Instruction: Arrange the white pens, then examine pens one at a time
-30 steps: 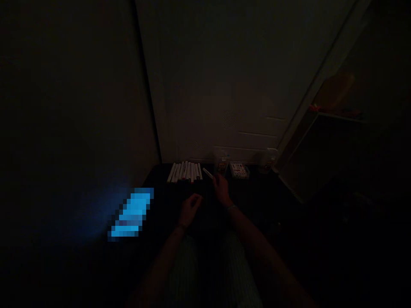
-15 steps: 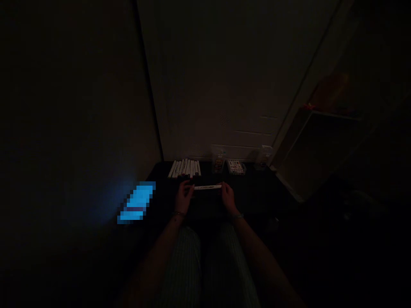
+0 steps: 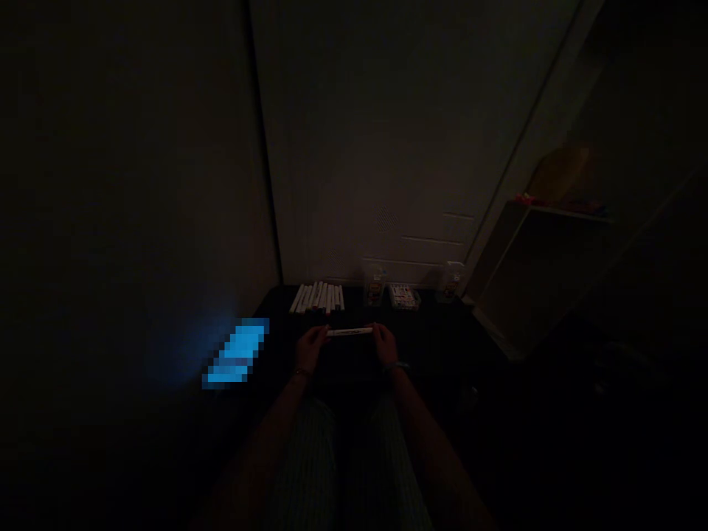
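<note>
A white marker (image 3: 350, 332) with dark print lies crosswise between my two hands, above the dark table (image 3: 343, 361). My left hand (image 3: 311, 346) pinches its left end, and my right hand (image 3: 383, 344) grips the right end. Just beyond my left hand, several white markers (image 3: 318, 297) lie side by side in a row. Past my right hand are a clear plastic container (image 3: 375, 286) with a label and a low box (image 3: 404, 296) with a patterned top. The light is very dim, so finer details of the fingers are lost.
A glowing blue, pixelated screen (image 3: 237, 354) is at the table's left side. Another clear container (image 3: 450, 282) stands at the back right. A pale wall (image 3: 376, 162) rises behind the table. To the right is a cabinet (image 3: 536, 273) with a yellowish object (image 3: 561, 173) on top.
Both hands and the marker have shifted slightly left and lower in the picture. The camera view has also moved a little. Both hands keep their hold on the marker.
</note>
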### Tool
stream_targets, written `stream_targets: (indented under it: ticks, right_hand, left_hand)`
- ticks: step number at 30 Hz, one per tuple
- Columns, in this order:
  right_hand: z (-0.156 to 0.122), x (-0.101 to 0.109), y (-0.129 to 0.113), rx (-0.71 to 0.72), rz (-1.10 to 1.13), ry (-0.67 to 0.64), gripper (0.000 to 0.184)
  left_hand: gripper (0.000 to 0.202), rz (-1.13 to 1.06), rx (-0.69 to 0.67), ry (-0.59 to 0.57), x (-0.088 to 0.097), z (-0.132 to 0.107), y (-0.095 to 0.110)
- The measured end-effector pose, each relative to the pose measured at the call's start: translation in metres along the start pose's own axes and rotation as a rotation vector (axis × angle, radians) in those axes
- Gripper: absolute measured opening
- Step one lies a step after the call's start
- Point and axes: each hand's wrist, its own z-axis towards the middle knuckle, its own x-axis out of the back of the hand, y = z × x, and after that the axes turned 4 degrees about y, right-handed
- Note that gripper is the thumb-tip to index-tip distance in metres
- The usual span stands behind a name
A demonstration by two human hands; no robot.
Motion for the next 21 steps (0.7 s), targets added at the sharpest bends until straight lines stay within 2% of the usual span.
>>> stream_targets:
  ticks: [9,14,18,21]
  right_hand:
    - [0.000,-0.001,0.003,0.016,-0.013,0.008,0.035]
    - [0.001,-0.002,0.009,-0.006,-0.043,0.019,0.037]
    - [0.003,-0.001,0.012,-0.013,-0.023,0.031,0.038]
    - [0.004,0.001,0.015,-0.042,-0.008,0.087,0.042]
  left_hand:
    - [0.048,0.031,0.016,0.017,0.001,-0.001,0.004]
    - [0.046,0.028,0.054,-0.089,0.002,-0.003,0.007]
    - [0.043,-0.012,0.065,-0.106,0.002,-0.002,0.004]
    - [0.043,0.003,0.089,-0.115,0.001,0.001,-0.002]
